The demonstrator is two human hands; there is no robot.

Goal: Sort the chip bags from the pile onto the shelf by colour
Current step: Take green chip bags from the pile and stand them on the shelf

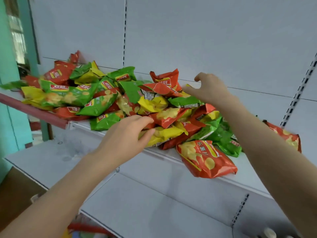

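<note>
Printed in white on the foremost red chip bag (pixel 207 160): 乐薯片. Partly legible on a green chip bag (pixel 101 104) left of centre: 乐薯. Logos elsewhere too blurred.

The right forearm (pixel 257 134) hides part of a blurred red bag (pixel 289 137); the pile's (pixel 51 86) left end smears.

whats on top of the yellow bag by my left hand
A red bag lies across the yellow bag; the left hand touches its near end. Its far edge is covered by that bag.

Teal wall (pixel 8 74) and bright window (pixel 17 31) at far left — brown cardboard box (pixel 17 194) below
</note>
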